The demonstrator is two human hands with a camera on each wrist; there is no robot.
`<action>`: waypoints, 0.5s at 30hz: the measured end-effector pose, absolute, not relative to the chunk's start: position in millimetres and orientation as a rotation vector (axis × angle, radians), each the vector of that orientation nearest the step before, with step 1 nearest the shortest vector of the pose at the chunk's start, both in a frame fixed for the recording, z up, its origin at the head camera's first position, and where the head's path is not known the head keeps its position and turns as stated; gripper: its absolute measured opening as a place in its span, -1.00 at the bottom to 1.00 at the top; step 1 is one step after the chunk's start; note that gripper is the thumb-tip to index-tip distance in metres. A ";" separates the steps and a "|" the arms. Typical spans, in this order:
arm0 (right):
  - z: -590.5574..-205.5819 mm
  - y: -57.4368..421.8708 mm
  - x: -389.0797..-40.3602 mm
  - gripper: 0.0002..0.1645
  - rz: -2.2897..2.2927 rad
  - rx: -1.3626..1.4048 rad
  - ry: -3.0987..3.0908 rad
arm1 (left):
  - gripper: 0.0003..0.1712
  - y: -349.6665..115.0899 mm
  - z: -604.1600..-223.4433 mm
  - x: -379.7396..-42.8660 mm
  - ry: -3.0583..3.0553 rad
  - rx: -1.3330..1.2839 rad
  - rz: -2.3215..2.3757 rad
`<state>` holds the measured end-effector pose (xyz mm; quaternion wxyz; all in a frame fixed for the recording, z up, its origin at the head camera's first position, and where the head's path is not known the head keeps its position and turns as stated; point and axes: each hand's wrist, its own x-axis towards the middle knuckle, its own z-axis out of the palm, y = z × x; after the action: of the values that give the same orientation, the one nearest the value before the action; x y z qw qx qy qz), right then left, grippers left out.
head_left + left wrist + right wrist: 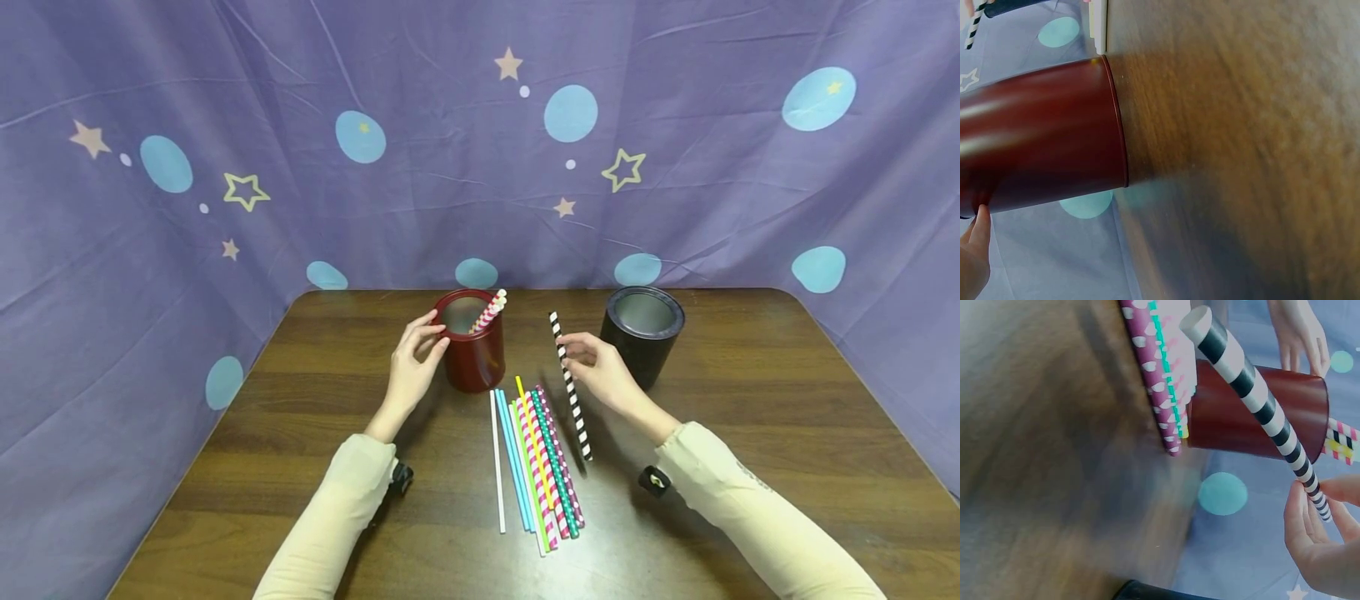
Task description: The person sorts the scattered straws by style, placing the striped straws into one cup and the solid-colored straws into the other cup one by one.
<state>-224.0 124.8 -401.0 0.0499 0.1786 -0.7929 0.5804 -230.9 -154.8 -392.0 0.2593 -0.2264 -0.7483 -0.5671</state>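
My right hand (pixel 606 377) pinches a black-and-white striped paper straw (pixel 576 408) near its upper part, between thumb and fingers. The straw hangs tilted above the table, its lower end toward me. With fairly straight fingers, my left hand (pixel 409 372) touches the left side of the dark red cup (pixel 476 362) at its rim. Several striped straws (pixel 489 312) lean out over the right of that cup's rim. In front of it lies a row of straws: a white straw (pixel 498 467), blue, green, pink-striped and yellow ones, a teal dotted straw (pixel 556 467) and a purple dotted straw (pixel 564 467).
A black cup (pixel 642 342) stands upright at the back right, partly behind my right hand. Both cups rest on the brown wooden table (pixel 780 417). A purple curtain (pixel 465 208) with stars and blue ovals hangs along the table's far edge.
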 end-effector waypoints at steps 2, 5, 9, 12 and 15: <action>-396.2 123.1 -223.5 -0.64 1.778 0.528 -2.409 | -0.78 -154.8 -392.0 -230.9 -2.026 -0.614 -1.538; -386.6 120.3 -220.1 -0.64 1.800 0.512 -2.393 | -0.79 -154.8 -391.9 -230.8 -2.022 -0.615 -1.541; -370.2 115.2 -211.5 -0.64 1.810 0.513 -2.368 | -0.78 -154.6 -392.0 -230.8 -2.019 -0.615 -1.546; -361.0 111.5 -207.1 -0.65 1.801 0.513 -2.349 | -0.78 -154.5 -392.5 -230.8 -2.012 -0.617 -1.559; -356.1 109.9 -205.8 -0.66 1.803 0.508 -2.322 | -0.78 -154.5 -393.1 -231.0 -2.002 -0.621 -1.572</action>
<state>-205.8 109.9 -356.1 0.0790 0.1697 -0.7760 0.6023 -231.0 -154.5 -393.1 0.2579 -0.2291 -0.7382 -0.5798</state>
